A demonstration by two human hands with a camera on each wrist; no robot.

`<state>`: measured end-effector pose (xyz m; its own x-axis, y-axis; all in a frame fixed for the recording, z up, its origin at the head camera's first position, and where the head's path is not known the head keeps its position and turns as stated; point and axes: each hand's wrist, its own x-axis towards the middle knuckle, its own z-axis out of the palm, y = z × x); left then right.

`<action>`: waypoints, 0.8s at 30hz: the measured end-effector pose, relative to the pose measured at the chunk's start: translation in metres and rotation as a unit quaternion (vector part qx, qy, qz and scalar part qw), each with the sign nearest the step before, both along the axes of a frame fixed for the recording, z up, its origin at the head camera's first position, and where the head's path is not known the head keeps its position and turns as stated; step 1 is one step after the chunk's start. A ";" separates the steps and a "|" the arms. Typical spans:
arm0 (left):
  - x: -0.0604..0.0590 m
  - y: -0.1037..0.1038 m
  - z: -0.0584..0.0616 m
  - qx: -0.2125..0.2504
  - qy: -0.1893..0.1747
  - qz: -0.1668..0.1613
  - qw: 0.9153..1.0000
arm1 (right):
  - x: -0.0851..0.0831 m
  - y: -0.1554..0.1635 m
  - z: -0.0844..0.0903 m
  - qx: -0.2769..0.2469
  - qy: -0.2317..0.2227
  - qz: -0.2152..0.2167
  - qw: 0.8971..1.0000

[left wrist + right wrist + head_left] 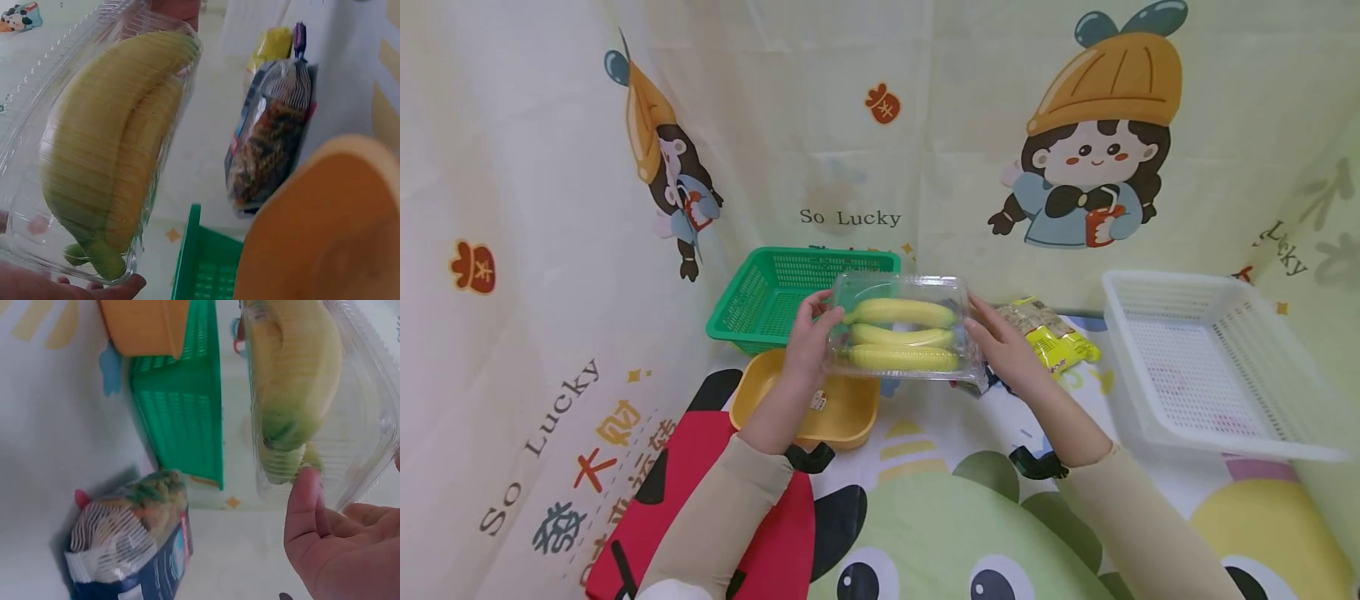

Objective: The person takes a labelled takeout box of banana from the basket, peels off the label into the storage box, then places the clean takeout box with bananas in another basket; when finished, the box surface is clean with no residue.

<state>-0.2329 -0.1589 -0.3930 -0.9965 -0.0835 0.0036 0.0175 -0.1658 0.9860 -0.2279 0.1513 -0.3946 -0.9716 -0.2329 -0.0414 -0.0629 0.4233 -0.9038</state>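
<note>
Above the table, left hand (807,343) and right hand (1006,347) grasp the banana box (901,329) by its ends, lifted, not yet set in any basket.

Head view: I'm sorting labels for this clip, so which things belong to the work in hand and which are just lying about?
In hand:
- clear box of bananas, held off the table
- left hand holding its left end
- right hand at its right end

Lying about:
- green basket
- yellow bowl
- white basket
- snack packets
</note>
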 end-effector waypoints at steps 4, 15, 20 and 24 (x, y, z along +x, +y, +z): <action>-0.011 -0.012 -0.001 -0.046 -0.010 0.026 0.999 | -0.010 -0.014 0.002 -0.014 -0.006 -0.009 1.000; -0.038 -0.045 0.004 -0.109 -0.048 0.055 0.991 | -0.035 -0.054 0.004 -0.097 -0.003 -0.043 0.994; -0.047 -0.062 0.003 -0.145 -0.061 0.077 0.985 | -0.048 -0.076 0.000 -0.122 -0.002 -0.072 0.990; -0.055 -0.077 0.002 -0.173 -0.074 0.091 0.978 | -0.056 -0.094 -0.003 -0.111 -0.002 -0.101 0.989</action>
<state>-0.2875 -0.2362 -0.3909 -0.9571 -0.2781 -0.0810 -0.1325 0.1717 0.9762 -0.2837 0.0576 -0.3976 -0.9992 -0.0374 -0.0142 0.0057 0.2174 -0.9761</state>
